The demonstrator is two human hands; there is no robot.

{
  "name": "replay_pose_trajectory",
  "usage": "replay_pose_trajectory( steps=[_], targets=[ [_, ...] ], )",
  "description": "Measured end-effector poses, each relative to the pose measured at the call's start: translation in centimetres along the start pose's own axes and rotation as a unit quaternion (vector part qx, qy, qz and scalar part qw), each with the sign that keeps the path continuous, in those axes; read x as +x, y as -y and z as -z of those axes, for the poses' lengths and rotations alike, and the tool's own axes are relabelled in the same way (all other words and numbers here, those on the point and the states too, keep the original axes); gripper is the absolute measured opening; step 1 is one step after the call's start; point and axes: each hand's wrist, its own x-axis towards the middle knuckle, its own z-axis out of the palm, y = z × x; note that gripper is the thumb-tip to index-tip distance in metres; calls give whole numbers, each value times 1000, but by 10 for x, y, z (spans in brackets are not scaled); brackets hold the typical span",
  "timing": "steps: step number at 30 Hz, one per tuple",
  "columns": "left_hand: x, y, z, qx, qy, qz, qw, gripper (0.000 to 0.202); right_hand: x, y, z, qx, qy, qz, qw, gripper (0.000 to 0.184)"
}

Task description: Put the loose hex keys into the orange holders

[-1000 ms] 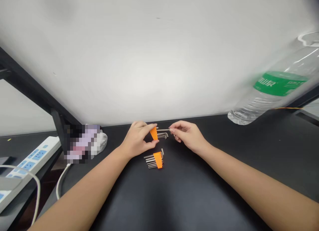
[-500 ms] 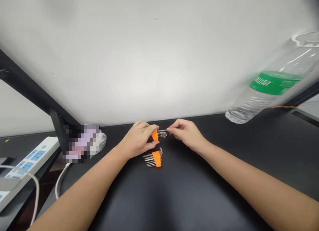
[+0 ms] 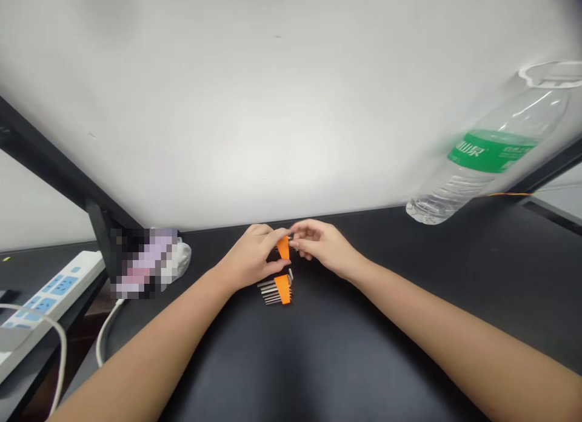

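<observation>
Left hand [image 3: 252, 261]: closed, thumb below and fingers above, pinching an orange holder [image 3: 284, 247] just above the black table [image 3: 345, 349], near its far edge. Right hand [image 3: 321, 249]: fingers curled and bunched tight against the holder's right side, where the hex keys [image 3: 292, 245] stick out. Only a glint of metal shows between the fingertips, so whether they grip a single key or merely press on the bundle cannot be told. Second set [image 3: 282, 288]: another orange holder with its keys fanned to the left, lying flat on the table just near of the left hand's thumb and apart from both hands. Water bottle [image 3: 486, 161]: clear, green label, standing well apart at far right. Power strip [image 3: 50, 291]: white with blue sockets, on a lower surface at far left, with a white cable [image 3: 107, 337] looping beside it. White panel [image 3: 273, 107]: fills the far view behind the table. Risks, as judged: the keys are thin and smooth, so a pinch on one could slip, and it might then drop onto the dark table or roll off its far edge. A pull or push out of line with the holder's slot could jam the key or twist the holder out of the left hand's narrow grip. A wrist lowered carelessly could knock the second set.
</observation>
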Motion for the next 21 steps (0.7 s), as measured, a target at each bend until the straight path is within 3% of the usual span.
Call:
replay_pose_trajectory(
  steps=[2,5,10,13,16,21],
  targets=[
    [-2,5,-2,-8,-25,25,999,55,-1,-3,-5,64,-28,-9,998,42],
    [-4,12,-3,-11,-63,45,997,55,-1,-7,-4,50,-70,-20,996,35],
    [-5,9,-5,-16,-65,30,997,54,-3,-10,-2,-16,-46,-22,999,32],
    [-3,2,-6,-24,-68,20,997,53,-4,-12,-6,-37,-53,11,998,27],
    [-1,-5,-6,-37,-60,13,997,54,-3,-13,-9,-11,-51,55,997,27],
    [-1,-9,-6,-64,-58,39,995,55,-2,-15,-9,42,5,18,999,29]
  ],
)
